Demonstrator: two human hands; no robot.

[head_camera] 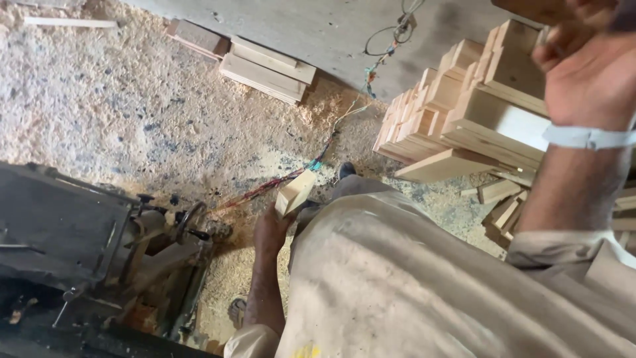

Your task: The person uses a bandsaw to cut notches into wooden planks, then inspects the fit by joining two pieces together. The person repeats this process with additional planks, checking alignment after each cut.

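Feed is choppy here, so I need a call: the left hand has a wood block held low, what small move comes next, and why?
Probably lift the wood block in the left hand toward the stack of blocks. The right hand is already raised by that stack, and the block hangs over the sawdust floor.

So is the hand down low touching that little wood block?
Touching. The head view shows the left hand with its fingers wrapped around the bottom end of the small wood block.
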